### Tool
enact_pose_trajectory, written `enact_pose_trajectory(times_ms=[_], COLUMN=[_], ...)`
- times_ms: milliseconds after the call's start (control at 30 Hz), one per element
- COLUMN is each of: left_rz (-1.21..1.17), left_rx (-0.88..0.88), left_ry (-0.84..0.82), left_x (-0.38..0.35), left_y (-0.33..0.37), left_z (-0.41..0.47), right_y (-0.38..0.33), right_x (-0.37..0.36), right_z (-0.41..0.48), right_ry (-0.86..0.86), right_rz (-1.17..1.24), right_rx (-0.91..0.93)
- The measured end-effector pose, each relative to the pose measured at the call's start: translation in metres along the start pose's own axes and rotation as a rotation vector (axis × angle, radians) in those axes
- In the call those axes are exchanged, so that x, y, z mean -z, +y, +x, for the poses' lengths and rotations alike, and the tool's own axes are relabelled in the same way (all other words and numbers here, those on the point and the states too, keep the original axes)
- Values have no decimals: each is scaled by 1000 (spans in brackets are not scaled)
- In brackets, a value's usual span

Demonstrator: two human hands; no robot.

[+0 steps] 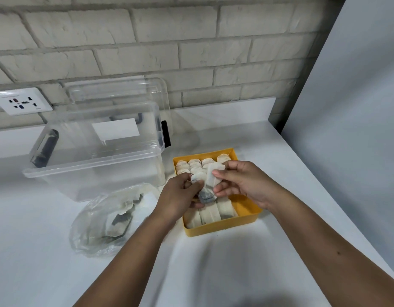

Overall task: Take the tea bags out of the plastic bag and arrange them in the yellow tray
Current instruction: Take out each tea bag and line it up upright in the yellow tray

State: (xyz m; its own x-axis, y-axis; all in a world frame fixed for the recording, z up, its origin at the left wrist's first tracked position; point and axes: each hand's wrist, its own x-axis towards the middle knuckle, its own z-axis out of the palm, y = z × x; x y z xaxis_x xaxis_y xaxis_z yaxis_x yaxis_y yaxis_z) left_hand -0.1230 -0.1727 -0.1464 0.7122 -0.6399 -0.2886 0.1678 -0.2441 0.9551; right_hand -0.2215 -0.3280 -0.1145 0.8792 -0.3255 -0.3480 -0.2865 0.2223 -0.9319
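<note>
Both hands hovered over the yellow tray (222, 227), sharing a small bunch of tea bags (210, 180). The left hand (180, 191) had its fingers curled round the lower part of the bunch. The right hand (242, 182) pinched one bag's upper half between thumb and fingertips, seemingly peeling it away from the others. I judged the step to be separating a single bag for placing.

The tray already held rows of tea bags standing on edge at its far end (195, 165) and more at its near end (211, 212). The gap between them lay under the hands and could not be read. More bags remained in the crumpled plastic bag (103, 220), which lay open on the surface (213, 262) to the left of the tray, so the task looked well along but unfinished.

The next move would call for freeing one bag without dragging its neighbours, then lowering it upright into a row.

A clear storage box (96, 151) stood just beside the tray's far left corner, hemming that side. The surface's right edge ran close past the tray, leaving little room there. The open room lay in front of the tray, towards the person.
</note>
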Motion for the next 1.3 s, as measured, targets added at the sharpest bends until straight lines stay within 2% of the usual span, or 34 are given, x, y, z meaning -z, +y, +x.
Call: enact_pose_trajectory(times_ms=[100, 200, 400, 533, 767, 833, 900, 1000, 1167, 1300], left_rz=[-40, -72, -40, 21, 31, 29, 12, -4, -1, 5], left_rx=[13, 15, 15, 13, -11, -16, -11, 4, 20, 27], left_ry=[-11, -11, -16, -24, 13, 44, 71, 91, 82, 56], left_x=[-2, -4, -5, -3, 0, 2, 5, 8, 10, 11], left_y=[1, 1, 3, 2, 0, 0, -1, -2, -5, -7], left_z=[-2, -4, -6, -6, -4, -3, -2, -1, -2, -2], right_y=[0, 1, 1, -1, -15, -23, -27, -18, 1, 11], right_x=[-2, -2, -3, -1, 4, 15, 27, 39, 40, 36], right_z=[1, -1, -5, -5, -12, -12, -7, 4, 19, 38], right_ry=[74, 124, 158, 229, 147, 190, 255, 287, 266, 284], right_rz=[-202, -295, -340, -559, -724, -832, -1042, -1328, -1360, -1558], right_rx=[117, 195, 194, 299, 406, 454, 490, 422, 287, 250])
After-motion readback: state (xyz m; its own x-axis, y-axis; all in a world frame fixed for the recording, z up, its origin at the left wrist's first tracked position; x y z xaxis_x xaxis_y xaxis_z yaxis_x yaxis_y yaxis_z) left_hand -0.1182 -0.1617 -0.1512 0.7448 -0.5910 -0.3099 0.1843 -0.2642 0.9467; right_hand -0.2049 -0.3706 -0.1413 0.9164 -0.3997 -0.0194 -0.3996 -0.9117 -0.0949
